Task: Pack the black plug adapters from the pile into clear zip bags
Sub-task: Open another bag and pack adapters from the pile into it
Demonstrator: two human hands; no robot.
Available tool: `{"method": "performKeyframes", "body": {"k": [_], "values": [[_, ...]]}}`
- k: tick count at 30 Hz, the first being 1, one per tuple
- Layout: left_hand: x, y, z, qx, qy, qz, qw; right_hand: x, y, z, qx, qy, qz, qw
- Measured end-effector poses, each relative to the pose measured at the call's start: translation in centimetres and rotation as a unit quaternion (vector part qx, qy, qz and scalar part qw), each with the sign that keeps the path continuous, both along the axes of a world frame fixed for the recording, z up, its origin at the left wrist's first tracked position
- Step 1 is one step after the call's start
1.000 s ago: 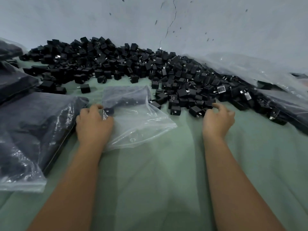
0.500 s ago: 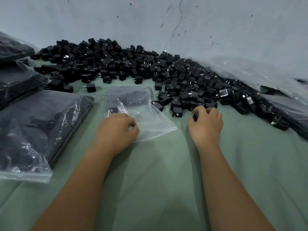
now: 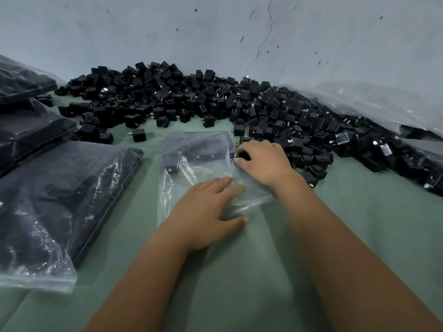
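Observation:
A large pile of black plug adapters (image 3: 215,101) runs along the wall across the green cloth. A clear zip bag (image 3: 191,164) lies flat in front of the pile with a few adapters inside. My left hand (image 3: 208,209) rests flat on the bag's near end, fingers straight. My right hand (image 3: 261,161) is at the bag's right edge, fingers curled round a black adapter (image 3: 242,155) at the bag's side.
Three filled bags of adapters (image 3: 60,200) lie stacked at the left. A big crumpled clear plastic sheet (image 3: 371,101) covers the pile's right end. A lone adapter (image 3: 139,134) sits on the cloth left of the bag. The grey wall (image 3: 215,32) stands behind.
My right hand took an adapter from the pile's edge and moved left to the bag's side. My left hand slid right along the bag and flattened onto its near end.

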State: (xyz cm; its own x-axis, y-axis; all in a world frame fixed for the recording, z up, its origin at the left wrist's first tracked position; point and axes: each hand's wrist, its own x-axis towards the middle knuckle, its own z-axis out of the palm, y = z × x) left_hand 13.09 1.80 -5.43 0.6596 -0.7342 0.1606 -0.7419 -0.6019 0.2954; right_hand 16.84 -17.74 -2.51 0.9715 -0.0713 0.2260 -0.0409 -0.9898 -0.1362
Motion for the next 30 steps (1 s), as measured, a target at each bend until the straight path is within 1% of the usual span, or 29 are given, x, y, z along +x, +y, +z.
{"method": "performKeyframes", "body": {"k": [3,6,9,11,14,15,17,19,20,22,23,24,25,27,28,30], "values": [[0.2,0.1,0.0,0.004,0.024,-0.01,1.0,-0.3,-1.2,0.5,-0.044,0.062,0.002,0.997],[0.1,0.1,0.2,-0.014,0.035,-0.011,0.999,-0.8,-1.8,1.7,-0.025,0.131,0.013,0.991],[0.0,0.1,0.2,-0.014,0.034,-0.007,0.999,-1.1,-1.6,1.9,-0.04,0.16,0.021,0.986],[-0.1,0.2,0.3,-0.017,0.035,-0.006,0.999,-1.5,-1.3,1.5,-0.043,0.154,0.005,0.987],[-0.3,0.1,0.4,-0.036,0.035,-0.004,0.999,-2.3,-1.9,0.8,-0.068,0.091,-0.05,0.992],[-0.3,0.2,0.4,-0.048,0.034,-0.003,0.998,-2.6,-2.3,0.4,-0.06,0.068,-0.075,0.993],[-0.4,0.3,0.4,-0.08,0.036,0.0,0.996,-3.5,-2.8,-0.8,-0.016,-0.003,-0.122,0.992],[-0.5,0.2,0.4,-0.108,0.038,0.008,0.993,-4.5,-2.7,-1.9,0.022,-0.106,-0.154,0.982],[-0.6,0.1,0.3,-0.099,0.037,0.011,0.994,-4.9,-2.5,-2.2,0.037,-0.158,-0.163,0.973],[-0.8,-0.2,0.1,-0.02,0.044,0.017,0.999,-5.6,-2.1,-2.5,0.082,-0.227,-0.176,0.954],[-0.9,-0.2,0.0,0.024,0.055,0.018,0.998,-5.8,-1.9,-2.3,0.116,-0.241,-0.184,0.946],[-0.9,-0.3,0.0,0.05,0.068,0.017,0.996,-6.1,-1.7,-2.2,0.157,-0.245,-0.194,0.937],[-1.0,-0.3,0.1,0.053,0.081,0.019,0.995,-6.4,-1.4,-2.3,0.198,-0.243,-0.205,0.927],[-1.1,-0.2,0.3,0.008,0.08,0.05,0.996,-7.3,-0.7,-2.7,0.254,-0.238,-0.228,0.909],[-1.2,-0.2,0.4,-0.015,0.048,0.077,0.996,-7.7,-0.5,-2.9,0.272,-0.241,-0.242,0.9],[-1.5,-0.7,0.3,-0.033,-0.047,0.132,0.99,-8.4,-0.3,-3.2,0.317,-0.266,-0.259,0.873]]}}
